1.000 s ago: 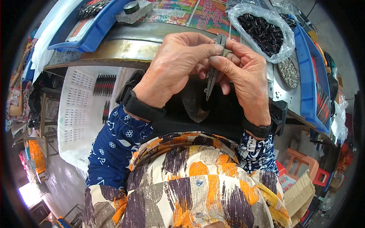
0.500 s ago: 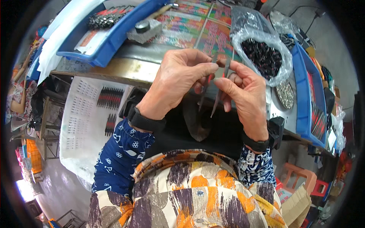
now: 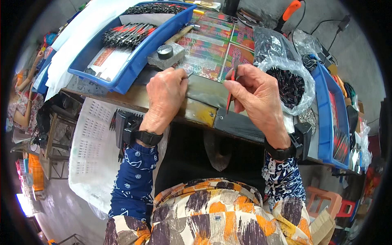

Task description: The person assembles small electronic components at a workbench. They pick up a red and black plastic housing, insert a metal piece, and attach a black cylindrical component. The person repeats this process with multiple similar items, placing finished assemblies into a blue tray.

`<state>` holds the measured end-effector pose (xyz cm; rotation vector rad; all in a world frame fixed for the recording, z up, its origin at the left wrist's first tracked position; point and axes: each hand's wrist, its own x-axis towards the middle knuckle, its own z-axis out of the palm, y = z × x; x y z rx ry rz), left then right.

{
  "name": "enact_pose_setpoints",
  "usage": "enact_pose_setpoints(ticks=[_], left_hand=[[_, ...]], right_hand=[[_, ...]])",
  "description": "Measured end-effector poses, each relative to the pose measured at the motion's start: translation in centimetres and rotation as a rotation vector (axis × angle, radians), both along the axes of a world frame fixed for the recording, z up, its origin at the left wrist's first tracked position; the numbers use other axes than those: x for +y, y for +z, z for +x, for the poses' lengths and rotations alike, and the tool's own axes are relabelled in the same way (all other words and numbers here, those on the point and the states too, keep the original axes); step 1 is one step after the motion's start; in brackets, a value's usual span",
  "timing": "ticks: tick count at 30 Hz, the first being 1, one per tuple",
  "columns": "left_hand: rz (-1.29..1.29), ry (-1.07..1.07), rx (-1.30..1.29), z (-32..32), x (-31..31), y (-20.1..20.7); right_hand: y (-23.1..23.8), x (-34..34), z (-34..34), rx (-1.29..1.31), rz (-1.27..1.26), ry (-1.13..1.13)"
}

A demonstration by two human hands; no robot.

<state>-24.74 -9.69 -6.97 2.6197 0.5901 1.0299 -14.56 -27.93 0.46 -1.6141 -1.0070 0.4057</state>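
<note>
My right hand (image 3: 255, 87) is raised over the front of the workbench. Its thumb and fingers pinch a slim pointed black-and-red tool (image 3: 229, 97), shaped like tweezers, with the fine tip down. Curled over the bench, my left hand (image 3: 166, 92) is closed near the block with a round black top (image 3: 165, 53). A thin metallic end (image 3: 190, 74) shows beside its fingers; the rest of what it holds is hidden. Colourful printed sheets (image 3: 204, 51) lie on the bench beyond both hands.
A blue bin (image 3: 122, 83) of black-and-red tools stands left; another blue bin (image 3: 325, 122) is on the right. Beside my right hand sits a clear plastic bag (image 3: 304, 71) full of small black pieces. A white basket (image 3: 90, 151) stands below the bench's left side.
My hands have moved apart; the left went left and down to the bench. The slim tool it held is now mostly hidden. My right hand still holds its tool, now over the bench.
</note>
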Motion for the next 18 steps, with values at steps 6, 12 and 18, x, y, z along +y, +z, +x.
enact_pose_setpoints(ticks=[6,12,18], left_hand=[[-0.022,-0.047,-0.014,-0.5,0.2,0.8],[-1.023,-0.684,-0.285,-1.7,-0.8,2.9],[-1.007,-0.518,-0.386,-2.6,0.5,2.9]], right_hand=[[0.2,2.8,0.1,-0.058,0.020,0.071],[0.9,5.7,0.0,0.030,0.057,0.198],[1.6,8.1,0.2,0.027,-0.035,0.326]])
